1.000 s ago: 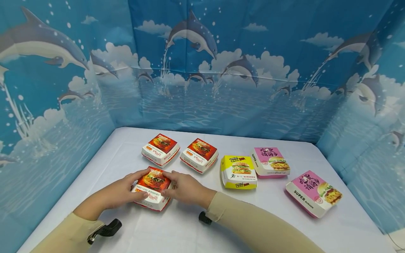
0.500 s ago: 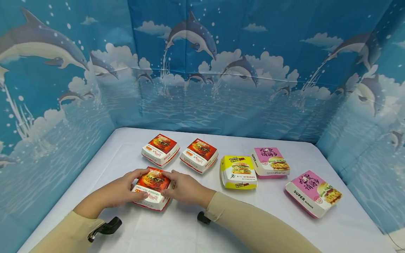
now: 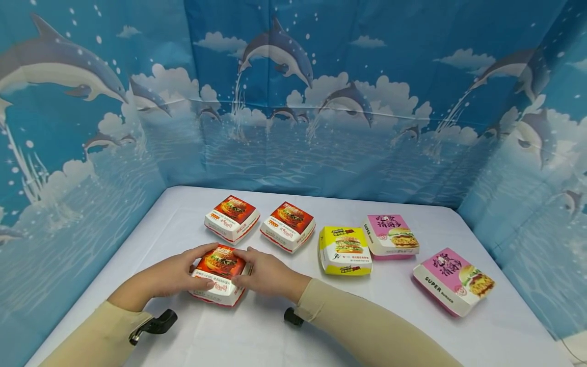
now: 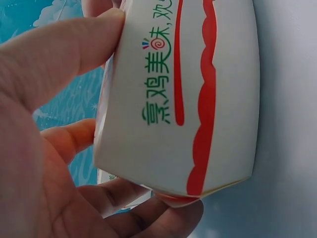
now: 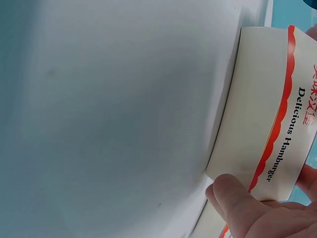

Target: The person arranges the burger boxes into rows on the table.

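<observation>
A red-and-white burger box [image 3: 221,265] with a burger picture on its lid sits closed on the white table, between both hands. My left hand [image 3: 170,272] grips its left side. In the left wrist view, the thumb rests at the lid's edge and the fingers [image 4: 168,218] wrap round a corner of the white wall. My right hand [image 3: 274,274] holds the box's right side. The right wrist view shows fingers [image 5: 230,193] at a lower corner, beside the "Delicious Hamburger" print. Part of the box's sides is hidden by the hands.
Two matching red burger boxes [image 3: 232,219] stand behind, side by side. To the right are a yellow burger box [image 3: 345,250], a pink one [image 3: 392,235] touching or nearly touching it, and another pink box [image 3: 454,280]. A dolphin-print curtain [image 3: 293,142] surrounds the table [image 3: 367,300].
</observation>
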`<state>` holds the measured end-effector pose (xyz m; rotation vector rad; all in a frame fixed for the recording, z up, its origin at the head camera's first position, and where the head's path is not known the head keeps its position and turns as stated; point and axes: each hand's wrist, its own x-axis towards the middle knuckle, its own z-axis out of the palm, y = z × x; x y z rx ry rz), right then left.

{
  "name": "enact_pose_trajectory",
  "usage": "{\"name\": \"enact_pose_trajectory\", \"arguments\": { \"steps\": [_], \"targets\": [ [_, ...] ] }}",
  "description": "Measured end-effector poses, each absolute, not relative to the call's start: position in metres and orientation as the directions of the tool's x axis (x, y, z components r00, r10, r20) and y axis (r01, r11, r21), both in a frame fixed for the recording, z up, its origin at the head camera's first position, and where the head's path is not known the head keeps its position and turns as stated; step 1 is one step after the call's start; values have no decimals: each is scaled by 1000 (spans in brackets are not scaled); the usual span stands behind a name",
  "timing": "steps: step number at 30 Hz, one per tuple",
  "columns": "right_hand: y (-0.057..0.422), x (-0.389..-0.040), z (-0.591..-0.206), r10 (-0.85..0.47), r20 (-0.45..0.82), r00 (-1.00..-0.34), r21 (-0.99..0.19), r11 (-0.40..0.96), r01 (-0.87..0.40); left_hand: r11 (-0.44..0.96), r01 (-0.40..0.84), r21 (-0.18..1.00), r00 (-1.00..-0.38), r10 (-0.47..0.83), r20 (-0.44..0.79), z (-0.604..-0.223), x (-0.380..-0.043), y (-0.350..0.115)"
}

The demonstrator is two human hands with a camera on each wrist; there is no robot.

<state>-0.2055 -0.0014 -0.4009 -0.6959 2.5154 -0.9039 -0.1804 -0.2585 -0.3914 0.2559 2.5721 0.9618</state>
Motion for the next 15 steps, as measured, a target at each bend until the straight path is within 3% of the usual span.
{"name": "enact_pose_trajectory", "arguments": {
  "steps": [15],
  "targets": [
    [-2,-205,-404,-571,-179,-801,-654,677,-337,763,48,645,-920,286,-269,-390,-177,-258]
  ]
}}
